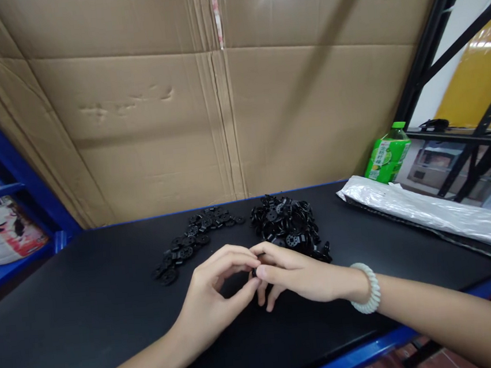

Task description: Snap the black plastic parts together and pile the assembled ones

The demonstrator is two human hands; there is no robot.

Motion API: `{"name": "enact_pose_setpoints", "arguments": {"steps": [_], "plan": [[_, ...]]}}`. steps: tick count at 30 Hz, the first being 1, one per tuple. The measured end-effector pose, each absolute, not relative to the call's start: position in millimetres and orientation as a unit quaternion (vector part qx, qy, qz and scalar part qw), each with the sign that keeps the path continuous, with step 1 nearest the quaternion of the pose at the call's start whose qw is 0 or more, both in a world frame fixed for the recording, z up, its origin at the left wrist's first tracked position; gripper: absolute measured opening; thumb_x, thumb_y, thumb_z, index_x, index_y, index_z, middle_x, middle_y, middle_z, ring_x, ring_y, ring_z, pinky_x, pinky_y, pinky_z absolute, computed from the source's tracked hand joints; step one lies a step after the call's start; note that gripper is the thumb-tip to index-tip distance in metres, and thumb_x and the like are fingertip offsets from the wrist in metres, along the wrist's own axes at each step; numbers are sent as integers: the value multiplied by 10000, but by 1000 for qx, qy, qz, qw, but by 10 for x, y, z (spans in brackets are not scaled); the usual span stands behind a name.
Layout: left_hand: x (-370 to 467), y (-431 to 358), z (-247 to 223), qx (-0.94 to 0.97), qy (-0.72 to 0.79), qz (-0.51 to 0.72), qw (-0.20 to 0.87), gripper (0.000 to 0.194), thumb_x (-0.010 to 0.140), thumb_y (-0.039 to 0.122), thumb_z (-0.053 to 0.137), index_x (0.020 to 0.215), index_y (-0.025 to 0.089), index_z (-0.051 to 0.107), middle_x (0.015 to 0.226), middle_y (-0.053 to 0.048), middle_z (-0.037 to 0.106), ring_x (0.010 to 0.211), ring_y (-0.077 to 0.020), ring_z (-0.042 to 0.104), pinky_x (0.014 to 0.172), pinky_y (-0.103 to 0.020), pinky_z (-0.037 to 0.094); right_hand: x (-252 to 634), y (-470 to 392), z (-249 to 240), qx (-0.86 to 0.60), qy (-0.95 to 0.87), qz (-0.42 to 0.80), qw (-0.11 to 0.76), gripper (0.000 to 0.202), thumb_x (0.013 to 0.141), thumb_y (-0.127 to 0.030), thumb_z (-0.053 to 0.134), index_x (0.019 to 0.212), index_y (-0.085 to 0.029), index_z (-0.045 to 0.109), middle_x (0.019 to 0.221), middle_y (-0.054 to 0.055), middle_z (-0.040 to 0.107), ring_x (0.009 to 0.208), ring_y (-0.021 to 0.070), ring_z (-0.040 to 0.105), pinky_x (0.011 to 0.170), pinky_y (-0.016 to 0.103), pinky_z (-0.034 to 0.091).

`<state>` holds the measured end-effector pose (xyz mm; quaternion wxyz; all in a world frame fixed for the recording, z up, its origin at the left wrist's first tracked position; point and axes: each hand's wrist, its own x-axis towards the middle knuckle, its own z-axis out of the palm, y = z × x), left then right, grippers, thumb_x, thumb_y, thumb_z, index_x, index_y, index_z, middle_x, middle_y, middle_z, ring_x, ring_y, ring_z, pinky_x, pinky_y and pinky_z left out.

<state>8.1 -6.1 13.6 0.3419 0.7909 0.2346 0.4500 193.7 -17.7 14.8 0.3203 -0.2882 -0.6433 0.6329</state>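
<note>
My left hand (223, 284) and my right hand (292, 269) meet above the front middle of the black table. Between their fingertips sits a small black part (254, 272), mostly covered by the fingers; its full shape is hidden. Both hands pinch it, thumbs and forefingers closing from either side. Just behind the right hand rises a heap of black plastic parts (284, 219), some round with small holes. To the left, a curved band of similar black round parts (186, 250) lies flat on the tabletop.
A silvery plastic-wrapped package (434, 212) lies along the table's right side. Behind it stands a green bottle (388, 154). Tall cardboard sheets (145, 130) wall off the back. A blue shelf frame holds a white and red container (9, 230) at left.
</note>
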Motion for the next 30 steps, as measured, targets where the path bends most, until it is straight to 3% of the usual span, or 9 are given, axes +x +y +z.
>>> {"name": "enact_pose_setpoints", "arguments": {"steps": [10, 16, 22, 27, 30], "plan": [[110, -76, 143, 762, 264, 447, 387, 161, 722, 67, 668, 830, 174, 721, 890, -59, 688, 838, -192, 682, 745, -298, 618, 1889, -145, 134, -243, -567, 719, 321, 200, 848, -300, 585, 973, -185, 479, 839, -3, 545, 763, 132, 602, 762, 357, 491], [121, -80, 133, 712, 273, 443, 471, 128, 712, 89, 682, 820, 154, 704, 892, -59, 662, 847, -198, 668, 807, -377, 604, 1903, -137, 117, -225, -545, 748, 304, 215, 825, -260, 590, 999, -169, 504, 829, 0, 534, 728, 127, 593, 768, 366, 486], [124, -90, 130, 711, 277, 443, 470, 165, 685, 63, 678, 819, 150, 716, 916, -69, 669, 850, -204, 669, 801, -385, 606, 1883, -152, 122, -224, -569, 736, 291, 243, 814, -247, 553, 1046, -187, 516, 870, -7, 519, 688, 106, 578, 775, 357, 480], [154, -116, 96, 714, 286, 458, 446, 129, 714, 82, 644, 781, 150, 731, 840, -54, 655, 675, -165, 675, 627, -311, 626, 1811, -171, 100, -247, -581, 708, 317, 55, 792, -214, 519, 828, -181, 494, 775, -19, 472, 689, 114, 538, 744, 339, 493], [159, -115, 61, 702, 316, 467, 436, 102, 749, 107, 620, 740, 145, 714, 794, -46, 639, 639, -164, 670, 511, -257, 599, 1759, -167, 46, -271, -610, 667, 332, 39, 796, -177, 473, 761, -187, 457, 684, -34, 410, 623, 109, 469, 653, 299, 482]]}}
